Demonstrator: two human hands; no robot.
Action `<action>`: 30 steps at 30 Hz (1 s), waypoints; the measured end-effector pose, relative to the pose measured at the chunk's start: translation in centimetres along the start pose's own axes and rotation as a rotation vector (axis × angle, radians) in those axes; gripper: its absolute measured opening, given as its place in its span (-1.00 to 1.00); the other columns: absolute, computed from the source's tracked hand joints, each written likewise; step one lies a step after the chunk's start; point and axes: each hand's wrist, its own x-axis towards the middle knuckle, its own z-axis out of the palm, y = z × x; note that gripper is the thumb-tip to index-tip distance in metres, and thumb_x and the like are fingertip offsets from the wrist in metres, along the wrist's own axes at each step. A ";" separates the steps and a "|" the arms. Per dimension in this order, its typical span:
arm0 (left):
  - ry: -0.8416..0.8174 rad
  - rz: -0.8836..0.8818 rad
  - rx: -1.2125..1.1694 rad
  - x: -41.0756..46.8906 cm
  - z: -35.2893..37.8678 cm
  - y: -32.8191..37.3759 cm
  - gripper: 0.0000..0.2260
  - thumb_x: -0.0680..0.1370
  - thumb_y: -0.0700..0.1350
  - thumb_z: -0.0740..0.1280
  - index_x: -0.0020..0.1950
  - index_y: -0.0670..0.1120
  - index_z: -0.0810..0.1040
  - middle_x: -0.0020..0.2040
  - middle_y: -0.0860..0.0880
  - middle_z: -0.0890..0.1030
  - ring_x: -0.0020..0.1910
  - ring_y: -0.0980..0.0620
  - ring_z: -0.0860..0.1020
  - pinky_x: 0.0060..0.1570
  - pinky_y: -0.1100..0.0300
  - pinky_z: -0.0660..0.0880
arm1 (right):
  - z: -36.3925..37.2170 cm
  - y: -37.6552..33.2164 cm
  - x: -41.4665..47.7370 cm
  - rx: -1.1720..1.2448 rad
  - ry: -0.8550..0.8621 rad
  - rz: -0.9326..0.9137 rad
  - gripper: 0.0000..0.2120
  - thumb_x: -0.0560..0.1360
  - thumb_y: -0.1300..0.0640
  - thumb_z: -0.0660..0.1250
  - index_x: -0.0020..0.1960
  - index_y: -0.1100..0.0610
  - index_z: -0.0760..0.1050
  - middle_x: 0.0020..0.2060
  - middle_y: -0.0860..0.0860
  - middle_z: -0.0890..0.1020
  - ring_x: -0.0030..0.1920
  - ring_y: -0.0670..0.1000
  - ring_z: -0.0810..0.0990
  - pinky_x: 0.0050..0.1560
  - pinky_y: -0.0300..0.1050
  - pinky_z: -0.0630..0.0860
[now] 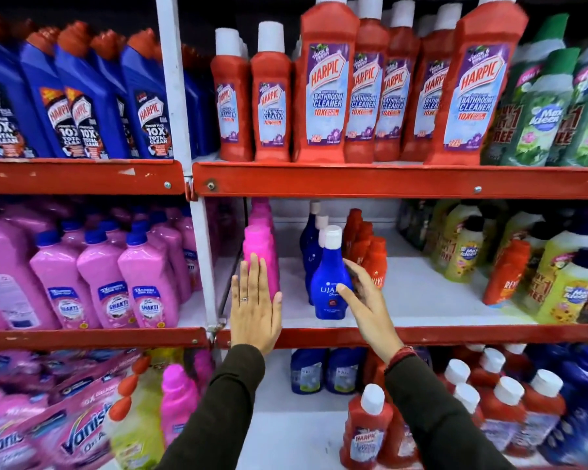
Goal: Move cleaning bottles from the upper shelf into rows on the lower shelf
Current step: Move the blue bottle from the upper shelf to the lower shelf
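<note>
Two dark sleeves (435,412) are reaching up from the bottom, one for each arm. Red bottles with white caps (370,432) are standing on the lowest shelf, just under the right sleeve. Pink packs (65,425) are lying low on the left.

Next, the left hand (255,307) is staying flat and open, fingers together and pointing up. It is holding nothing. It is wearing a ring (244,299). It is sitting in front of a pink bottle (260,256), but I cannot tell if it is touching it.

The right hand (367,300) is open too, fingers spread. It is curling beside a blue bottle (330,279) with a white cap. The thumb is lying across the front of the bottle, low down on its right side, but the hand is not gripping it. A red band (399,359) is sitting on that wrist.

The blue bottle is standing upright near the front of the middle shelf (421,334). More blue bottles are lining up in a row behind it. A row of small red bottles (364,245) is standing just to the right. The pink bottle is heading its own row on the left. Yellow bottles (564,286) are crowding the right end of this shelf.

Higher and farther back, big red Harpic bottles (326,89) are standing close together on the top shelf (387,181). One at the right (472,93) is leaning a little. Blue Harpic bottles (92,100) are filling the left side, and green bottles (550,106) are filling the far right.
</note>
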 end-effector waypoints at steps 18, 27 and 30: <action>0.002 0.046 0.060 -3.1 3.2 -1.8 -0.42 0.72 0.04 -0.14 0.65 -0.22 -0.20 0.66 -0.18 -0.26 0.66 -0.08 -0.21 0.63 0.01 -0.20 | -0.3 5.0 1.2 0.009 -0.065 0.107 -0.58 0.64 0.19 0.27 0.45 -0.08 0.37 0.39 -0.05 0.51 0.40 -0.04 0.50 0.30 -0.13 0.54; 0.010 0.056 0.067 -3.0 3.0 -1.7 -0.39 0.71 0.03 -0.08 0.65 -0.22 -0.22 0.66 -0.18 -0.27 0.66 -0.08 -0.22 0.63 0.01 -0.20 | -0.2 4.7 1.2 -0.008 -0.075 0.076 -0.58 0.64 0.22 0.26 0.43 -0.09 0.36 0.39 -0.03 0.50 0.39 -0.05 0.49 0.22 -0.26 0.54; -0.005 0.058 0.065 -3.1 2.9 -1.6 -0.33 0.67 0.01 0.03 0.65 -0.22 -0.23 0.66 -0.17 -0.28 0.66 -0.08 -0.23 0.63 0.02 -0.20 | -0.1 4.3 1.0 0.003 -0.071 0.076 -0.58 0.63 0.23 0.27 0.43 -0.06 0.35 0.37 -0.01 0.51 0.35 -0.11 0.51 0.13 -0.34 0.54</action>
